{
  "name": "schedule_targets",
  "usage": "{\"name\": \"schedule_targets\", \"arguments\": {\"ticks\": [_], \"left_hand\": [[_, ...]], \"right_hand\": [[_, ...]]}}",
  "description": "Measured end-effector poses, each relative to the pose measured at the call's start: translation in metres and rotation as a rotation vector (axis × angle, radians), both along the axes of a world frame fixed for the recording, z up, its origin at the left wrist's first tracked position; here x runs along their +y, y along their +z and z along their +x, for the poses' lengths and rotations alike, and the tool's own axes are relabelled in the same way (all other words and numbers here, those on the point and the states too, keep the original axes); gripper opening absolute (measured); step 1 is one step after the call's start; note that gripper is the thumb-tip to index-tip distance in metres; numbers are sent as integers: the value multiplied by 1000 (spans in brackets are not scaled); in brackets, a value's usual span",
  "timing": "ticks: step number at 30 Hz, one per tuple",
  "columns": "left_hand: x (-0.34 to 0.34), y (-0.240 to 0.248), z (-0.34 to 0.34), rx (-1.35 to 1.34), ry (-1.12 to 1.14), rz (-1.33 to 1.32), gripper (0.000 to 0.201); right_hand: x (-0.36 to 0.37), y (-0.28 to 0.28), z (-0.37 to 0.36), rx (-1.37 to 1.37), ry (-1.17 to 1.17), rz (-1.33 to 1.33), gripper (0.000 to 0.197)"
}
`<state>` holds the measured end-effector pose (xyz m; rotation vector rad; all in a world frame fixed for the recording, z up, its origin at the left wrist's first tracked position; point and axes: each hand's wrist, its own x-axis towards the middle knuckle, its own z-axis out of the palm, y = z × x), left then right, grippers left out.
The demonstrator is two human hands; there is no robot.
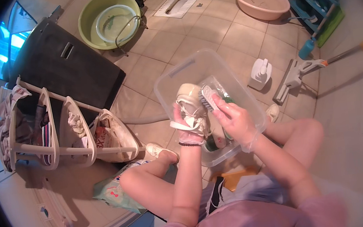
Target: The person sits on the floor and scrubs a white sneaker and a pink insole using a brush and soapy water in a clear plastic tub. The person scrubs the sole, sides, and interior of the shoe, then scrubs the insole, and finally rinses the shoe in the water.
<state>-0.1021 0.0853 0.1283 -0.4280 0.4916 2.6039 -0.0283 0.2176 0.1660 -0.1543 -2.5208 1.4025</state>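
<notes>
My left hand point(190, 133), in a clear glove, grips a cream lace-up shoe point(191, 105) with its toe pointing away from me. In my gloved right hand point(235, 122) is a white scrub brush point(210, 96), its dark bristles turned toward the right side of the shoe's toe. Whether the bristles touch the shoe I cannot tell. Both hands are over a clear plastic tub point(167, 86) between my legs. Inside the tub, partly hidden by my hands, lie green and white items that I cannot make out.
A white bottle point(260, 75) and a floor squeegee point(289, 84) stand right of the tub. A shelf rack point(77, 146) with cloths is at left, before a dark appliance point(66, 59). Farther off are a green basin point(85, 28), a squat toilet point(177, 5) and a pink basin point(263, 1).
</notes>
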Motion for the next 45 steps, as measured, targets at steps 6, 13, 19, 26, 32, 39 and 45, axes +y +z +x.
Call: {"name": "schedule_targets", "arguments": {"ticks": [6,13,19,26,32,39,45], "left_hand": [[16,-22,-13,-139,-86,11,53],[-7,-91,-8,-47,18,-183,57],[18,-101,16,100,-163,-504,47],[-6,-100,3,-6,-47,-216,46],[14,-50,21,86,-233,-518,35],[-17,-60,-21,-60,27,-110,53],[-21,-60,-13,131,-56,-222,53]], "right_hand": [[-3,2,1,-145,-39,119,43],[12,31,11,-210,13,62,42],[4,22,-24,-379,73,217,41],[6,-5,0,-338,127,-18,44],[17,42,-30,-620,20,-20,43],[16,-13,26,-374,88,-120,41],[-2,16,-17,-179,101,-86,39]]}}
